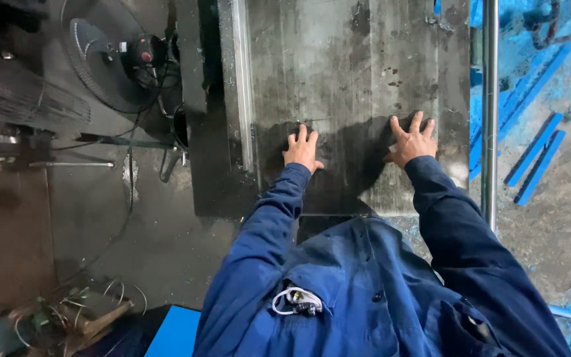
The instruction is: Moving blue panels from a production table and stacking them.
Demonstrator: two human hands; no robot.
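Pressing both hands flat on a dark, stained metal sheet (345, 73), we are leaning over the desk (232, 99) that is carrying it. Our left hand (302, 149) is lying palm down near the sheet's left edge, its grip fully open with fingers spread and nothing held. Our right hand (413, 140) is resting the same way further right, fingers splayed wide and holding nothing. The sheet is stretching away from us, filling the middle of the view, with the two hands well apart on its near end.

We are seeing no packages, labels or signs that we can make out. To the left, a round black fan (110, 53) is standing on the floor (160, 244). A shiny upright steel bar (490, 112) is running just beside the sheet's right edge, and blue strips (535, 165) are lying on the ground beyond it. At the lower left, a tangle of wires and scrap (67, 317) is sitting beside a blue panel (174, 334).
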